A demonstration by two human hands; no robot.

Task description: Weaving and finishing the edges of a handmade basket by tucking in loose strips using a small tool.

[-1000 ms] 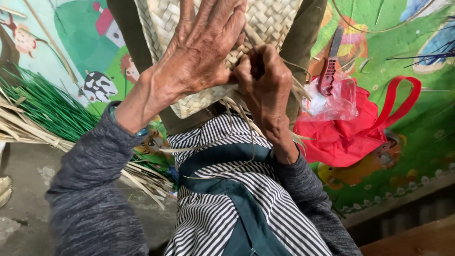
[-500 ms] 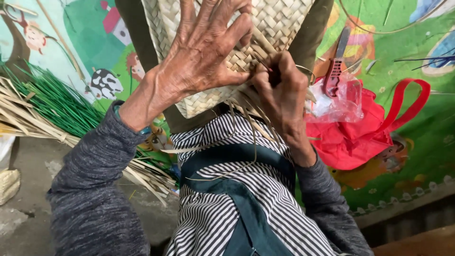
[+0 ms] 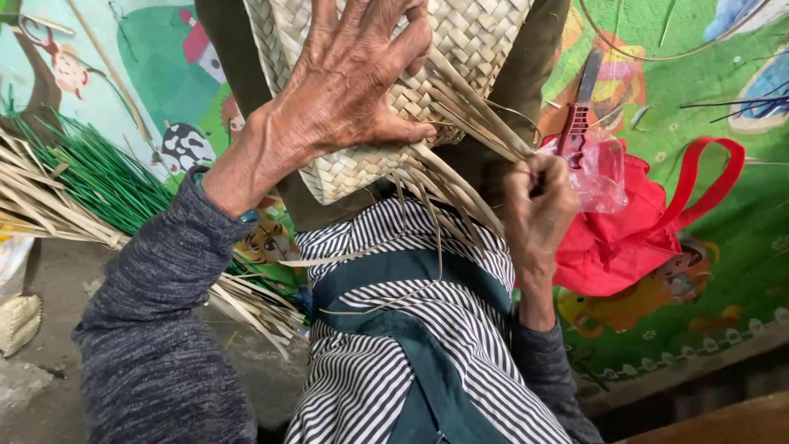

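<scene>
A pale woven palm-leaf mat piece (image 3: 477,41) lies over my lap, with several loose strips hanging from its lower edge. My left hand (image 3: 345,82) lies flat on the weave, fingers spread, thumb pressing near the edge. To the right of the mat, my right hand (image 3: 538,205) is closed around a bundle of the loose leaf strips (image 3: 468,131), which run taut from the weave down to the fist. I wear grey sleeves and a striped top with a dark green apron (image 3: 411,329).
A red cloth bag (image 3: 633,238) with a clear plastic bag and a red-handled tool (image 3: 575,115) lies at the right on a colourful picture mat (image 3: 723,271). Green sticks (image 3: 99,177) and tan leaf strips (image 3: 33,205) lie at the left. Bare concrete floor (image 3: 49,386) shows below.
My right hand has pulled the strips away from the weave, down and to the right. My left hand stays pressed on the mat.
</scene>
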